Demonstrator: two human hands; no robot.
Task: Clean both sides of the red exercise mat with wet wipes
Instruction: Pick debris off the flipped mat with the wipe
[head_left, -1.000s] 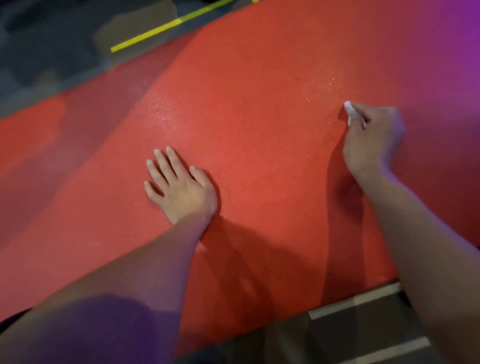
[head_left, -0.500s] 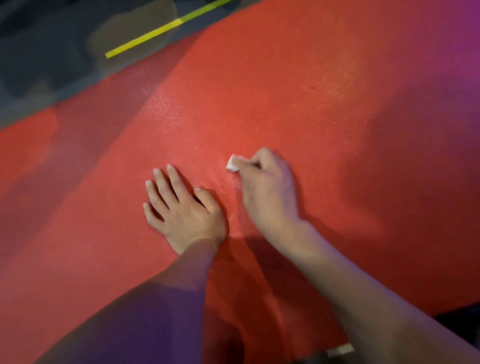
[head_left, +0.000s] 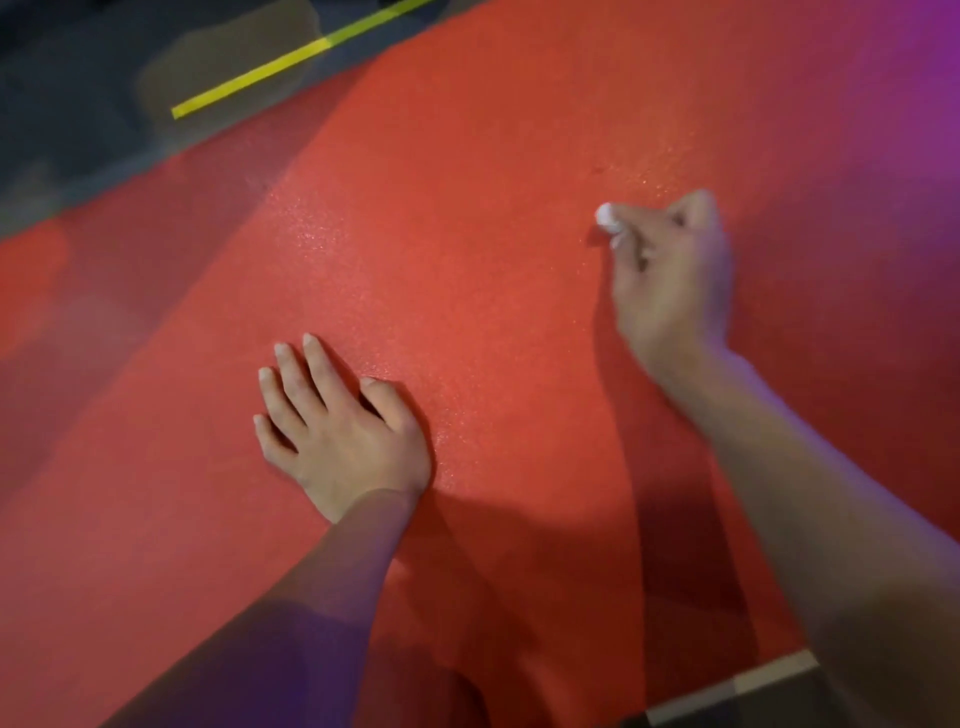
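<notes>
The red exercise mat lies flat and fills most of the head view. Flat on it at the lower centre rests my left hand, fingers straight and spread, palm down. Further right and farther away, my right hand has its fingers curled round a small wadded white wet wipe, which sticks out at the fingertips and touches the mat. The mat surface between the hands glistens with fine specks.
Dark floor borders the mat's far edge at the upper left, with a yellow tape strip on it. A pale strip of floor marking shows past the mat's near edge at the lower right.
My right hand swept with the wipe from the right side to next to my left hand, then back out to the right. My left hand has stayed pressed on the mat.
</notes>
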